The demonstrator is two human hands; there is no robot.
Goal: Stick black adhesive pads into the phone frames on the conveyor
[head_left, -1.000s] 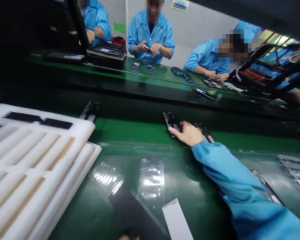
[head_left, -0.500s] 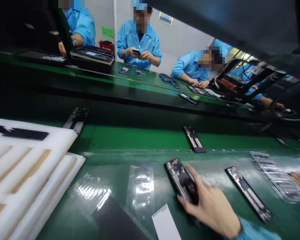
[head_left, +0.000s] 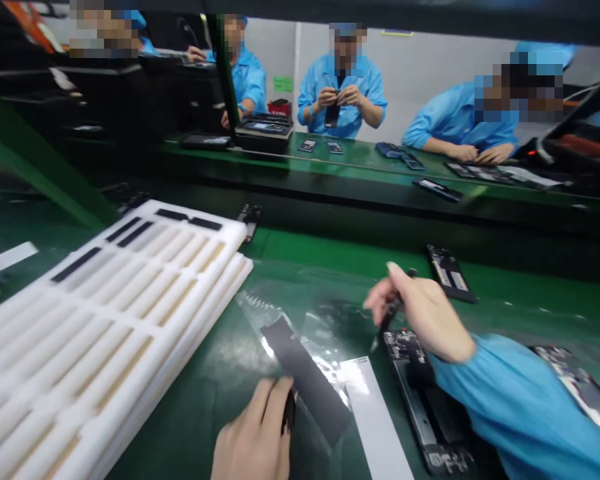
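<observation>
My right hand (head_left: 423,310) pinches a slim dark tool (head_left: 393,310), its tip pointing down beside the top end of an opened phone (head_left: 415,393). That phone lies on the worktop (head_left: 195,387), right of centre towards the near edge; my blue sleeve (head_left: 525,400) crosses beside it and partly blocks a second opened phone (head_left: 575,380) further right. My left hand (head_left: 255,430) grips a small black piece (head_left: 289,410), mostly hidden by my fingers. Between my hands are a matt dark strip (head_left: 305,377) on glossy, crinkled clear film and a smooth white strip (head_left: 377,420) reaching the near edge. Thick white foam trays (head_left: 180,267) with long rounded slots fill the left side. Beyond, another opened phone (head_left: 450,272) rests on the green belt (head_left: 300,250). Half a second ago my right hand was around the nearer phone and my left was out of view.
</observation>
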